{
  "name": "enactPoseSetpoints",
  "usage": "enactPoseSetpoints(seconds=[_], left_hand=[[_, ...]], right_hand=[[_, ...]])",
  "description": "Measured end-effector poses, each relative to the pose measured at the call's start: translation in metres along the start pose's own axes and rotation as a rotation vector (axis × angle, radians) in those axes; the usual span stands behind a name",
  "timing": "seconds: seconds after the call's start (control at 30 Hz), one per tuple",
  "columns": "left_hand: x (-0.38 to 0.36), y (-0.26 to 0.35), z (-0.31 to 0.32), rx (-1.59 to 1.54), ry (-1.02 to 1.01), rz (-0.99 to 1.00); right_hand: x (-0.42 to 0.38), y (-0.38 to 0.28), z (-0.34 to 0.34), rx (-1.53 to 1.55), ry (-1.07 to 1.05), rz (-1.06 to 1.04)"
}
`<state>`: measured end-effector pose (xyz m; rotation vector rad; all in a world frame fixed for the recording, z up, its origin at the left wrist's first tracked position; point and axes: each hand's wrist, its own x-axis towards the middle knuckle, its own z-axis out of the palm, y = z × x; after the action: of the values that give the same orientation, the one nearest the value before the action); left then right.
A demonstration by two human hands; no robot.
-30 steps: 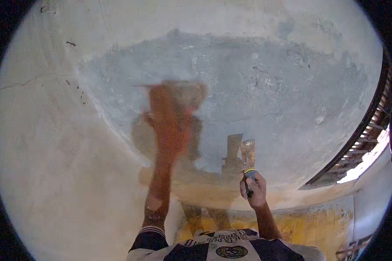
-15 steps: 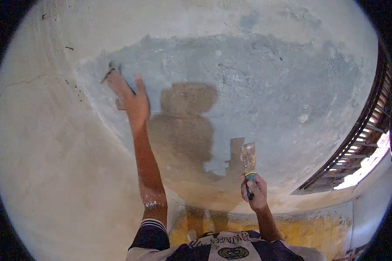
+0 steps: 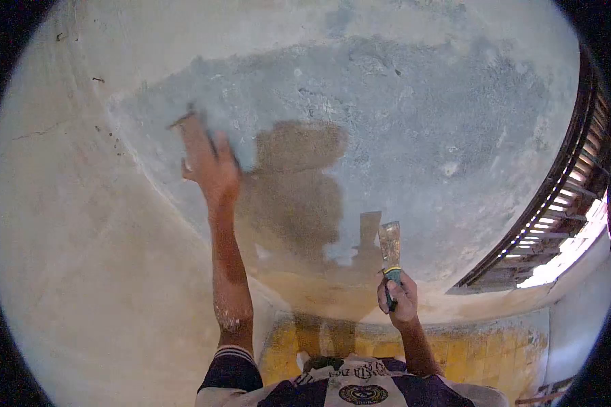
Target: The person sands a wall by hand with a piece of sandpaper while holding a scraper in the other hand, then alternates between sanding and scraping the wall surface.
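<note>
My left hand (image 3: 210,163) reaches up to the grey patch (image 3: 428,122) on the pale wall, fingers pointing upward and smeared by motion. A thin, brown-edged flat piece (image 3: 181,121) shows at its fingertips, against the wall; its kind is too blurred to tell. Lower and to the right, my right hand (image 3: 402,298) is closed around the dark handle of a putty knife (image 3: 390,247). The blade points up, stained with whitish and brown residue, and appears to stand off the wall, with its shadow beside it.
My shadow (image 3: 299,197) falls across the middle of the patch. Slatted dark woodwork (image 3: 557,210) with a bright gap runs along the right. Yellow wall covering (image 3: 482,356) lies lower down. Small nails (image 3: 98,80) and a crack (image 3: 41,131) mark the left wall.
My left hand has moved slightly right and down along the patch with the thin piece. The view has shifted a little; my right hand still holds the putty knife almost unchanged.
</note>
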<state>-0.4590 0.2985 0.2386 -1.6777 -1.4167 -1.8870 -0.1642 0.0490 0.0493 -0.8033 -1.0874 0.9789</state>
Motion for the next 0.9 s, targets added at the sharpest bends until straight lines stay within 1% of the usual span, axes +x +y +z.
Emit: enactPoseSetpoints(seconds=[0.07, 0.17, 0.27, 0.3, 0.4, 0.5, 0.6, 0.7, 0.8, 0.9], left_hand=[[-0.02, 0.018, -0.008, 0.121, -0.054, 0.112], [0.021, -0.001, -0.025, 0.064, -0.086, -0.099], [0.013, 0.0, -0.021, 0.106, -0.09, 0.094], [0.0, 0.0, -0.012, 0.185, -0.09, 0.201], [0.022, -0.001, -0.025, 0.09, -0.133, -0.019], [0.014, 0.001, -0.016, 0.069, -0.104, 0.114], [0.009, -0.011, -0.011, 0.186, -0.057, 0.141], [0.032, 0.003, -0.017, 0.214, -0.065, -0.053], [0.011, 0.019, -0.016, 0.14, -0.145, 0.061], [0.042, 0.0, -0.015, 0.15, -0.1, -0.077]], right_hand=[[-0.001, -0.002, 0.006, -0.01, 0.028, -0.004], [-0.002, -0.01, 0.013, -0.03, 0.034, -0.008], [-0.009, -0.01, 0.019, -0.026, 0.044, 0.006], [-0.006, -0.011, 0.019, -0.022, 0.044, 0.006], [-0.004, -0.013, 0.02, -0.027, 0.041, -0.004], [-0.003, -0.012, 0.02, -0.013, 0.034, -0.006], [-0.004, -0.015, 0.019, -0.001, 0.014, 0.008], [-0.004, -0.014, 0.019, -0.036, 0.065, 0.016], [-0.002, -0.015, 0.025, 0.0, 0.079, 0.034], [-0.004, -0.017, 0.027, -0.027, 0.05, 0.037]])
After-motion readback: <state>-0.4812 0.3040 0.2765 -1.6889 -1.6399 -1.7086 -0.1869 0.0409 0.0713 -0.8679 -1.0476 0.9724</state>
